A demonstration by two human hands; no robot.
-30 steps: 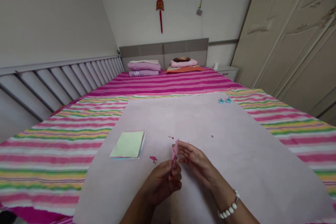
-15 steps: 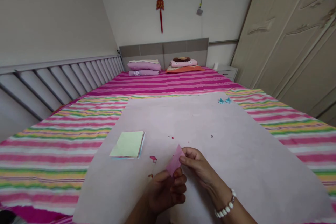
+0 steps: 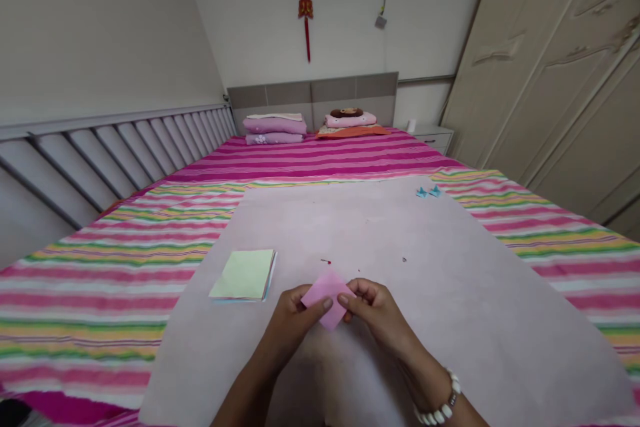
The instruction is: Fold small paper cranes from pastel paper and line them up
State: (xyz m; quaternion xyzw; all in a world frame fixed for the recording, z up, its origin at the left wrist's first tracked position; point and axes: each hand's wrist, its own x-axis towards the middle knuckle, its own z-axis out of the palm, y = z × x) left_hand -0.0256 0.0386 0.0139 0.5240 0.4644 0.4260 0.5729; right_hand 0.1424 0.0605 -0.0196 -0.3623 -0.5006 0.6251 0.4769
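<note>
A small pink sheet of folded paper (image 3: pixel 327 283) is held up in front of me, one corner pointing away and one towards me, like a diamond. My left hand (image 3: pixel 295 317) grips its left corner, thumb on top and fingers beneath. At the right corner my right hand (image 3: pixel 373 310) pinches the paper the same way; a white beaded bracelet (image 3: pixel 440 407) circles that wrist. To the left lies a stack of square paper (image 3: pixel 244 275), pale green on top with blue and other edges showing below.
A pale board (image 3: pixel 450 293) lies over the striped bedspread (image 3: pixel 100 287). Two small blue folded paper pieces (image 3: pixel 428 191) sit at its far right corner. Folded bedding (image 3: pixel 275 127) is stacked by the headboard (image 3: pixel 285 97). A slatted rail (image 3: pixel 120 147) runs along the left.
The pink paper has turned from a narrow, tilted view to lie flat and wide towards me. My left hand has shifted up and left to its left corner; my right hand stays near its place.
</note>
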